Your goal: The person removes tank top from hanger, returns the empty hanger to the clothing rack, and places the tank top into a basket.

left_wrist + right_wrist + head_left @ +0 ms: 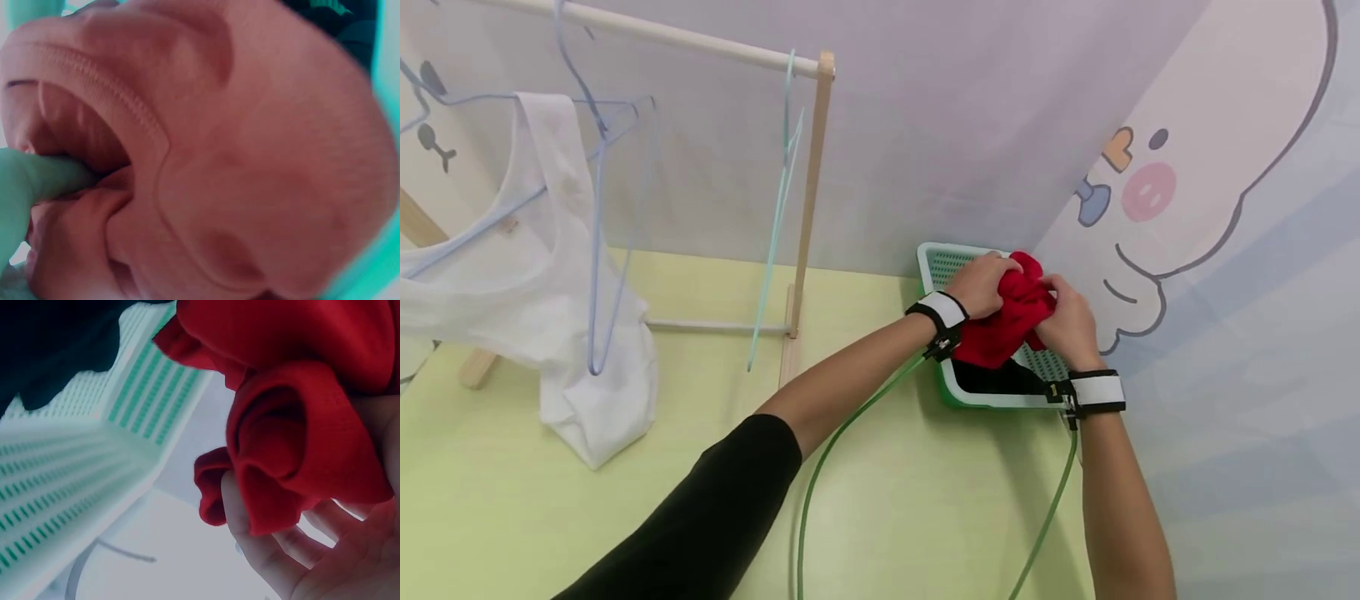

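Observation:
A crumpled red garment (992,337) hangs bunched between both hands above a white-and-green plastic basket (1015,402). My left hand (981,285) grips its upper left side. In the left wrist view a stitched, banded edge curves across the red garment (262,144), and a digit (44,178) reaches into the opening beside it. On the right, my right hand (1070,323) holds another part of the cloth. The right wrist view shows the red garment (275,431) folded over the fingers of the right hand (337,562). Black cloth (996,377) lies in the basket below.
At the left stands a wooden rack (808,200) with a white top rail (685,35). A white sleeveless top (580,333) hangs there on a blue hanger (597,250), and a mint hanger (775,225) hangs near the post. Printed curtain (925,150) borders the yellow table (880,500).

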{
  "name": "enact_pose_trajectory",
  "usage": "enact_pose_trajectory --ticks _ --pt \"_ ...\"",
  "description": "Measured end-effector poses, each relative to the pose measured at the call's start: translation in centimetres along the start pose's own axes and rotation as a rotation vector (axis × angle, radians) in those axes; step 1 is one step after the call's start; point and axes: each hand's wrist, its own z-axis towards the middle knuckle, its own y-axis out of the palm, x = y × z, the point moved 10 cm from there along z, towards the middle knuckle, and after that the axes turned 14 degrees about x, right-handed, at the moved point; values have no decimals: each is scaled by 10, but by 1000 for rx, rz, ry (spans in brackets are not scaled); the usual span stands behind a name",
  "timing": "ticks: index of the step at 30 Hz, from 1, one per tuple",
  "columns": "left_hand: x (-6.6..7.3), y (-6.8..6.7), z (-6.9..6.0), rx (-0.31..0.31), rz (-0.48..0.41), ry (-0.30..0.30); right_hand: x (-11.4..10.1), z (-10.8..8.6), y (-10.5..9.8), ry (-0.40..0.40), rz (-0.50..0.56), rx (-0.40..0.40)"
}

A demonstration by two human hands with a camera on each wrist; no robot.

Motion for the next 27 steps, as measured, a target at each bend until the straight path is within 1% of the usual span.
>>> enact_pose_trajectory --ticks 4,8,10,12,14,16,20,24,27 --pt "10 12 9 4 -1 9 12 2 -6 39 -40 15" --pt "18 21 12 13 11 11 23 1 -9 68 -74 20" --pt "20 26 13 17 20 12 27 -1 -8 76 -89 18" --pt "16 30 13 21 31 6 29 0 -3 74 -101 2" --pt "15 38 14 13 35 1 33 -2 -1 79 -111 -15" --pt "11 47 14 -6 34 -14 38 -3 5 80 -113 -52" --pt "0 65 11 -72 57 -54 46 -3 22 72 -117 -156" --pt "-10 79 7 -146 108 -81 55 -5 41 64 -137 -285" --pt "-15 88 4 -200 138 -95 58 -9 52 54 -152 -386"
